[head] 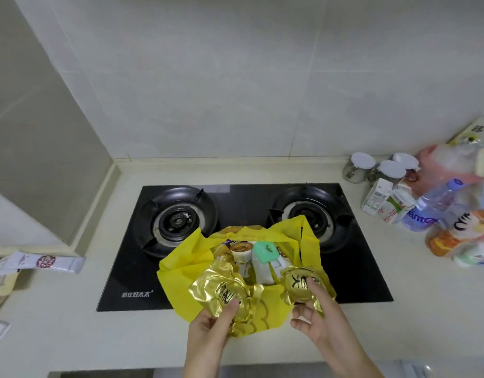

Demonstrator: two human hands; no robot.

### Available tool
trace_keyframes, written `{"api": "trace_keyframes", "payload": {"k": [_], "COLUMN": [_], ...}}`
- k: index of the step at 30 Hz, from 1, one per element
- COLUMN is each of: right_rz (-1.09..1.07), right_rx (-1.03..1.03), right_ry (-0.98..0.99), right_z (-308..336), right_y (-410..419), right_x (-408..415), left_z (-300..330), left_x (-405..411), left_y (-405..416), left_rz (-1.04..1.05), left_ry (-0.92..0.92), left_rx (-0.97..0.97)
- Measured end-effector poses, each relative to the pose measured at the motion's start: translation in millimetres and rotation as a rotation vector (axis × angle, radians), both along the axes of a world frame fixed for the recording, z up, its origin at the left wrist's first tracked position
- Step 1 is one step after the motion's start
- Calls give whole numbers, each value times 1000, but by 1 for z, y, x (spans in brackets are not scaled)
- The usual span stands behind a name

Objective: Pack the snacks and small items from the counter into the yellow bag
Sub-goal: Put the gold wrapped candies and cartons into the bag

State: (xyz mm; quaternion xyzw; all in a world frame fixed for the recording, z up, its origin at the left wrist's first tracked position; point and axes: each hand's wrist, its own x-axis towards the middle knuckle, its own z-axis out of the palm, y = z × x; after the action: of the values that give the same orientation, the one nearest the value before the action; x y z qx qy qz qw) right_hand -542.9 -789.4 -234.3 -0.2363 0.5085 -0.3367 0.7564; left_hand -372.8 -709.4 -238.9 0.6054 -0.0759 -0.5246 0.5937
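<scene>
- Hob point(120, 282): black two-burner, takes up most of the counter point(71, 336). The bag sits on its front middle, overlapping the right burner point(311, 214).
- Bag point(180, 266): yellow, mouth open toward the person, walls slumped. Inside are a cup point(240, 252), a green-lidded box point(265, 251) and white packets; free room looks to be at the front.
- Left pack point(224, 290): gold foil, crinkled, over the bag's front lip. Left hand point(213, 328) pinches its near edge, thumb on top.
- Right pack point(303, 285): gold foil, over the front-right rim. Right hand point(314, 320) holds it from below, fingers curled under, thumb on top.
- Step, as judged: drop both packs in. Best done one at a time, right first, lifted clear of the rim and laid flat up front; foil edges could snag the limp wall or fold it shut.
- Right clutter: bottles point(431, 205), carton point(377, 200), jars point(360, 165). Well apart from the bag, not in the way.
- Left: white sachet point(44, 261) on the counter edge, probably yet to be packed.
</scene>
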Motion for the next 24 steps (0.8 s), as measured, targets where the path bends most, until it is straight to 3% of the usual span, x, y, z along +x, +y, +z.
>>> {"api": "trace_keyframes", "payload": {"k": [9,16,19,21,24], "right_rz": [-31,116,311,441,646], "right_rx": [108,-4,-146,-367,-647], "right_ry": [55,310,487,643,1009], "right_z": [-19,-30,-41,-49,-69], "right_y": [-16,-42,-52,-55,-50], "right_x": [17,55,78,91,105], "left_z": [-9,-3,-1,0,-2], "left_x": [23,58,81,93,103], "left_y": [-10,-27,-29,-29,-30], "left_rz": [38,20,27,15,-18], "left_ry": [6,-51,-52,-62,-72], "left_rx": [56,57,39,25,8]}}
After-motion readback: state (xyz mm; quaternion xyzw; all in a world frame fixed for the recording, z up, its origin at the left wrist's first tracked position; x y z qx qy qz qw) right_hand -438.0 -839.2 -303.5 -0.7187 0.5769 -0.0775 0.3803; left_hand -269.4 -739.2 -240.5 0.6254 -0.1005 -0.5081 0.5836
